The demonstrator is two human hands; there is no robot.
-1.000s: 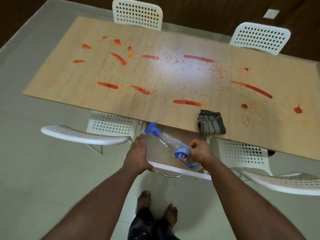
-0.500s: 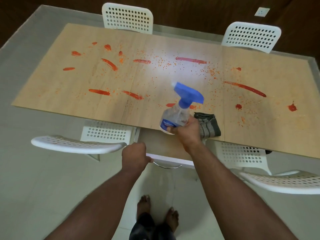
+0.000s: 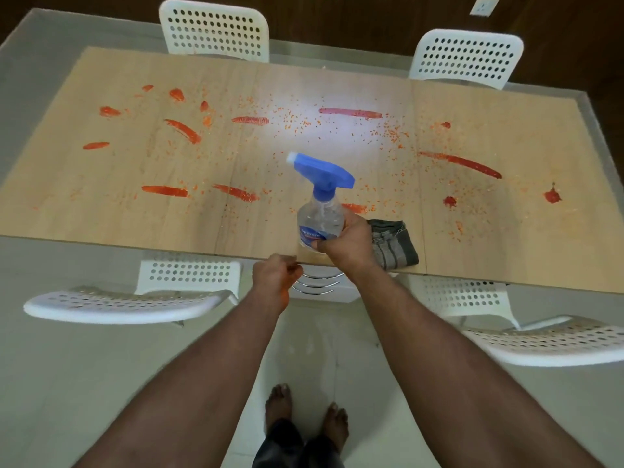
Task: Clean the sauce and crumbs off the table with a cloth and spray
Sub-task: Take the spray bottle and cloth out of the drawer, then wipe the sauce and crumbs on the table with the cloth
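Note:
My right hand [image 3: 347, 244] grips a clear spray bottle [image 3: 319, 221] with a blue trigger head, upright over the near edge of the wooden table [image 3: 135, 214], nozzle pointing far left. A folded dark grey cloth [image 3: 396, 248] lies on the table just right of that hand. Red sauce streaks [image 3: 462, 163] and orange crumbs [image 3: 304, 123] are spread across the tabletop. My left hand [image 3: 275, 275] has its fingers curled on the top edge of the white drawer front [image 3: 324, 292] below the table's edge.
Two white perforated chairs stand at the near side, one left [image 3: 125, 302] and one right [image 3: 557, 342]. Two more stand at the far side [image 3: 216, 28] [image 3: 469, 55]. My bare feet are on the tiled floor below.
My right hand lifted the bottle out of the open drawer and stood it upright over the table edge. My left hand pushed the drawer in under the table.

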